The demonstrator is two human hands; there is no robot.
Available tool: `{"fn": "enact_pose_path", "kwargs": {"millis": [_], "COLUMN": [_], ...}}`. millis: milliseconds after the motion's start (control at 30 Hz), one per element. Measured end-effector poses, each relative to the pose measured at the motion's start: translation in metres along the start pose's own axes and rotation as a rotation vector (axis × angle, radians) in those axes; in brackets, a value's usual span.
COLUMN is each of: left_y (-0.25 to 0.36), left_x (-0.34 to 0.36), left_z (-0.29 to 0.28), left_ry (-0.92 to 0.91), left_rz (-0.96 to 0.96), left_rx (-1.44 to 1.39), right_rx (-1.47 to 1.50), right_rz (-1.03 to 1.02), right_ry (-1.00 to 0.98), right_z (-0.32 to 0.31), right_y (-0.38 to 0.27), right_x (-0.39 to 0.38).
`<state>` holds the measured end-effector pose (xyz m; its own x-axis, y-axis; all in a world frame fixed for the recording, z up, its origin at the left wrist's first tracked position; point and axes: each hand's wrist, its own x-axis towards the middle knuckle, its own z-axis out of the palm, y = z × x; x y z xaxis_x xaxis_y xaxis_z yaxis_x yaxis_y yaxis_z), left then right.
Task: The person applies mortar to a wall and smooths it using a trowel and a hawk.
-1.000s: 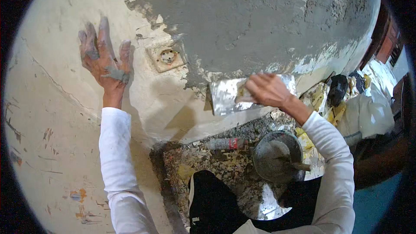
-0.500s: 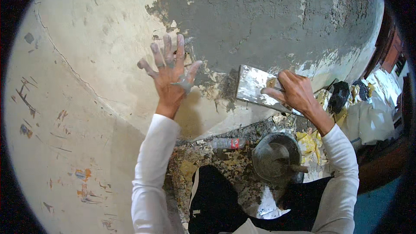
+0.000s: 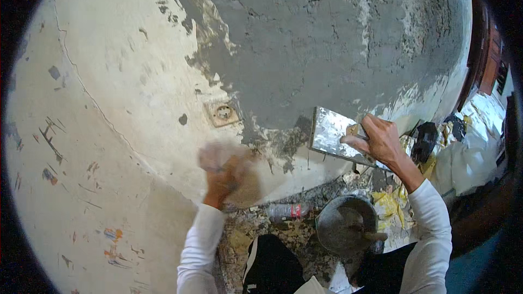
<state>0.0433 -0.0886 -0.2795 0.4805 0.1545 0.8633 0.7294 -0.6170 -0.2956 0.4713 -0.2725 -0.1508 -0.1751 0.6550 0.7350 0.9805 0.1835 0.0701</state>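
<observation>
My right hand [image 3: 379, 140] grips the handle of a flat steel trowel [image 3: 333, 135], whose blade lies against the wall at the lower edge of a wide patch of wet grey plaster [image 3: 332, 43]. My left hand [image 3: 224, 173] is blurred with motion low on the cream wall [image 3: 109, 130], below a small socket [image 3: 224, 113]; whether it holds anything is unclear. Both arms wear white sleeves.
A grey bucket [image 3: 346, 227] with mortar and a tool handle stands on the spattered floor below the trowel. A plastic bottle [image 3: 285, 210] lies beside it. White and yellow bags [image 3: 468, 147] pile at the right near a dark doorway.
My left hand has dropped from flat on the wall to below the socket and closed up. The trowel has shifted right along the plaster edge.
</observation>
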Motion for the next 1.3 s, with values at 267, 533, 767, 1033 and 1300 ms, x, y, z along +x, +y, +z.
{"fn": "enact_pose_path", "kwargs": {"millis": [267,533,767,1033,1300], "left_y": [-0.123,-0.124,-0.124,-0.127,-0.126], "left_x": [0.186,0.185,0.186,0.188,0.189], "left_z": [-0.057,-0.048,-0.045,-0.041,-0.036], "left_ry": [0.465,0.452,0.459,0.513,0.475], "left_rz": [-0.322,-0.308,-0.254,-0.17,-0.095], "left_rx": [0.094,0.14,0.18,0.198,0.254], "right_rx": [-0.121,-0.274,-0.27,-0.2,-0.236], "right_rz": [-0.178,-0.405,-0.573,-0.51,-0.464], "right_ry": [0.509,0.546,0.716,0.602,0.455], "right_z": [-0.049,-0.092,-0.02,0.072,0.168], "right_y": [-0.013,-0.06,-0.045,-0.023,-0.008], "right_x": [0.178,0.352,0.301,0.169,0.042]}}
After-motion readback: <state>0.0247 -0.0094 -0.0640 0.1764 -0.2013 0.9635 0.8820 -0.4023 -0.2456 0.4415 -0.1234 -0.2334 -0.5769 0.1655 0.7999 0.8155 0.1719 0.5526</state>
